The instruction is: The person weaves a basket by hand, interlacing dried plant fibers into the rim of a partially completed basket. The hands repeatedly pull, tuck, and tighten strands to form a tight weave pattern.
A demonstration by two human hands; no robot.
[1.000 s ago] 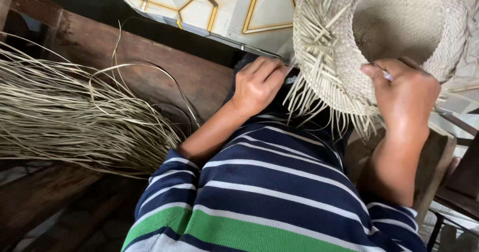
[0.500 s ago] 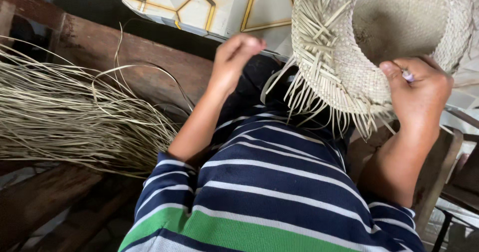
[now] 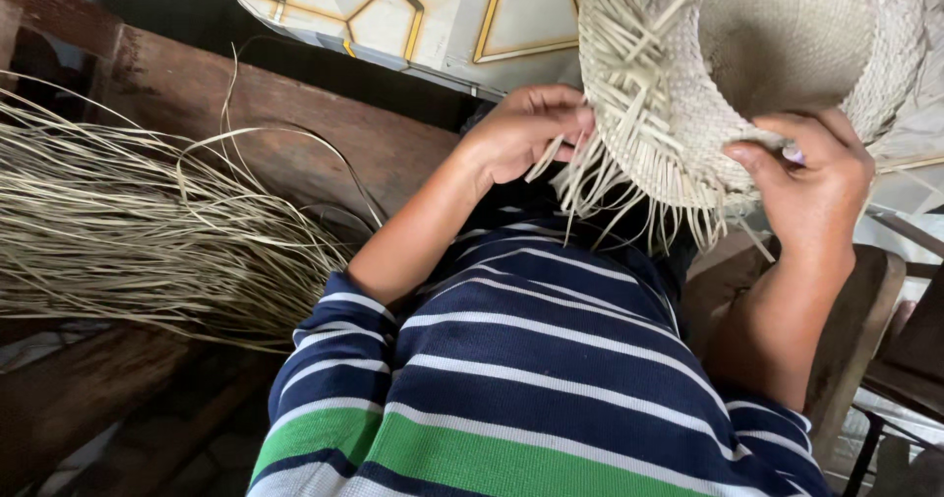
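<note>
The half-woven straw hat [image 3: 757,74] sits high at the top right of the view, crown hollow turned toward the camera, brim unfinished, with loose pale strands [image 3: 629,177] fringing out below and to the left of the woven part. The right hand [image 3: 811,177] has it by the lower edge of the brim: fingers curled over the rim, thumb pressed against the weave, a firm closed hold. A small pale purple spot shows at a fingertip there; what it is cannot be told. The left hand [image 3: 526,133] is at the hat's left edge, fingers bent and pinched in among the loose strands, touching them right where the fringe leaves the weave; whether it grips one strand or several cannot be told.

Below the hat, both forearms run down into a navy shirt with white stripes and a green band [image 3: 531,379]. Left of the hat, well apart from it, a big sheaf of long dry straw fibres [image 3: 147,232] lies spread across a dark wooden bench [image 3: 295,133], a few strands arching up loose. Behind the hat, along the top, is a pale floor covering with gold geometric lines [image 3: 442,10]. Under the hat to the right stands a brown wooden seat edge [image 3: 865,300].
</note>
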